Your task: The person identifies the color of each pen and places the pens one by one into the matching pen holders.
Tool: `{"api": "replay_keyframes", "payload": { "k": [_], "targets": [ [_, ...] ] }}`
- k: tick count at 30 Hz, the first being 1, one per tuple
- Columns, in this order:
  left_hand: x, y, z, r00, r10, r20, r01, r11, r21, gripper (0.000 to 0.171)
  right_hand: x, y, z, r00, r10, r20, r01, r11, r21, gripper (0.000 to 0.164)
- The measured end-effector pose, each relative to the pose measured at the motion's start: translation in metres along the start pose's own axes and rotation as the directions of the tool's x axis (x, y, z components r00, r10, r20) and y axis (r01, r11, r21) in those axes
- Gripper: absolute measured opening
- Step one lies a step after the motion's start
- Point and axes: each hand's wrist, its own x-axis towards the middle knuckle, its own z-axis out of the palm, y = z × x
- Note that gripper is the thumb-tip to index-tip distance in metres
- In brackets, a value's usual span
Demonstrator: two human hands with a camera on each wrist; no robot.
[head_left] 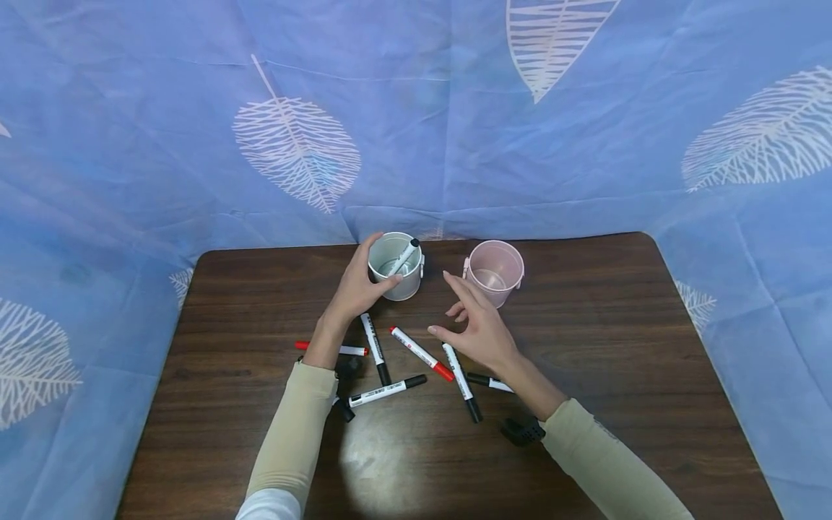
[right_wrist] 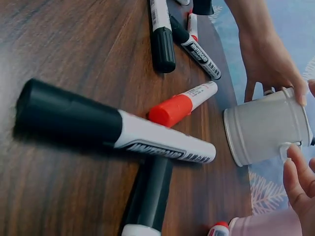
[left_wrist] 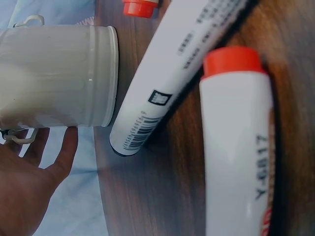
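My left hand (head_left: 360, 283) grips a small whitish metal bucket (head_left: 408, 289) at the table's back, thumb at its near rim and fingers round its far left side. Inside that bucket a black-capped whiteboard marker (head_left: 404, 258) leans against the rim, black end up. My right hand (head_left: 484, 332) hovers over the table with fingers loosely extended, holding nothing. Just beyond its fingertips stands a pink bucket (head_left: 497, 254) with small side handles. Below and between the hands lie a red-capped marker (head_left: 419, 350) and a black-capped marker (head_left: 460, 375).
More markers lie scattered nearby: one black-capped near the left wrist (head_left: 373, 343), another lying crosswise (head_left: 386, 390), and a red one (head_left: 351, 351) partly behind the left forearm. Another black-capped marker (head_left: 479, 380) is partly under the right wrist. A blue leaf-patterned cloth (head_left: 403, 130) hangs behind the table.
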Motion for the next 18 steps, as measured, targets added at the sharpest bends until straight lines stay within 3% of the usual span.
{"api": "replay_keyframes", "payload": {
  "k": [8,18],
  "targets": [
    [0.000,0.000,0.000,1.000,-0.011,0.001,0.011,1.000,-0.006,0.087,-0.009,0.006,-0.006,1.000,0.018,0.009,-0.018,1.000,-0.002,0.095],
    [0.000,0.001,0.001,1.000,-0.007,-0.004,0.007,1.000,-0.003,0.087,-0.024,0.009,-0.013,1.000,-0.019,-0.024,0.018,0.999,-0.032,0.090]
  ]
}}
